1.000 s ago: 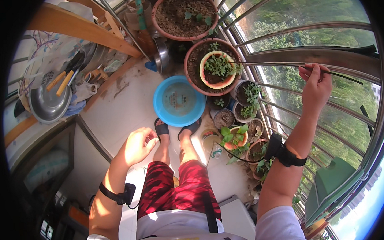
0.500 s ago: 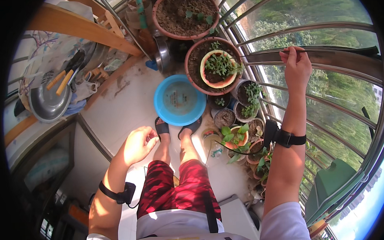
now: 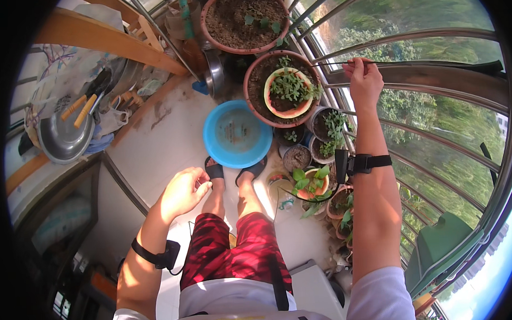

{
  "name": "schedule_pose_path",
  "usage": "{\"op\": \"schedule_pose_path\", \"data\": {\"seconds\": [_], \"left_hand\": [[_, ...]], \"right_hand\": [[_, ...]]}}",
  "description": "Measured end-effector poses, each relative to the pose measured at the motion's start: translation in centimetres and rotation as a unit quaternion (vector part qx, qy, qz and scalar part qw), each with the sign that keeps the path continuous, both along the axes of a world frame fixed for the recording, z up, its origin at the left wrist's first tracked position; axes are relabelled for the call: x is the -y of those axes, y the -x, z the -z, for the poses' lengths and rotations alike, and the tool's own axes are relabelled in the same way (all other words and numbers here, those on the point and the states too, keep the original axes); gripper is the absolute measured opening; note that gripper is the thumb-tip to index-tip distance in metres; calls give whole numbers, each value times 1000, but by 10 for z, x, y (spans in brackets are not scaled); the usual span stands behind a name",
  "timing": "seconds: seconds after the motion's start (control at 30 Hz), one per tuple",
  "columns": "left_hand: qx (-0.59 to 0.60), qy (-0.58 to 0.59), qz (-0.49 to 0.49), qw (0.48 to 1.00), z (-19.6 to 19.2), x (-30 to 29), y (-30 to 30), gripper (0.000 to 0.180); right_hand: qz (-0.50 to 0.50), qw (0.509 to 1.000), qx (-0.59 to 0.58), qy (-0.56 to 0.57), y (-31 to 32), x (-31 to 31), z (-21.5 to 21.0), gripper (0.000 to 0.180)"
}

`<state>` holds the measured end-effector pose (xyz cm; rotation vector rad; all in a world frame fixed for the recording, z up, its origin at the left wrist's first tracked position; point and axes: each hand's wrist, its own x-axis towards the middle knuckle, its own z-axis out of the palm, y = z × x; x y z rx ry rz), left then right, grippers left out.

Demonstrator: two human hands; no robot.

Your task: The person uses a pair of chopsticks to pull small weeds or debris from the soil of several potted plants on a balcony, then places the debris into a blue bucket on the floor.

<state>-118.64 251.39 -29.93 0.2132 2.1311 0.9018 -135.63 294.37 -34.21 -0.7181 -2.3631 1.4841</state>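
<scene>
At the window railing, my right hand (image 3: 365, 83) is closed in a pinch on a thin dark strand (image 3: 338, 63). The strand runs along the top of a broad brown rail (image 3: 434, 81). Below the fingers, the right forearm crosses in front of the bars. My left hand (image 3: 184, 192) hangs low over the floor, its fingers curled against the thumb; I cannot make out whether anything is between them. Nearest to it, a blue basin (image 3: 208, 128) holding cloudy water stands on the floor.
Large soil-filled pots (image 3: 205, 32) and a smaller pale pot (image 3: 272, 107) with seedlings line the railing. Several small plant pots (image 3: 311, 183) continue toward me. At left are a wooden frame (image 3: 111, 38) and a grey metal bowl (image 3: 63, 141). A green container (image 3: 439, 241) hangs at right.
My right hand has slid left along the dark strand, toward the seedling pot. My left hand has stayed nearly still. The view has shifted slightly.
</scene>
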Motion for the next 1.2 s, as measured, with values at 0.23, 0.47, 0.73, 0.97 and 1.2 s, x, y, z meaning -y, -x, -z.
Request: {"op": "schedule_pose_path", "data": {"seconds": [0.23,0.47,0.73,0.97,1.2], "left_hand": [[10,-3,-21,1000,-5,-1,3,23],[37,18,-27,999,-1,11,-7,22],[16,2,-22,1000,-3,7,-1,22],[10,1,-22,1000,1,10,-1,21],[21,-13,-43,999,0,7,-4,21]], "right_hand": [[-60,977,39,-201,12,-34,-13,19],[20,998,12,-66,-7,-11,-3,21],[-58,976,67,-199,-5,-24,12,15],[-38,991,-11,-129,-12,-27,32,17],[-40,989,42,-133,-12,-19,26,15]]}}
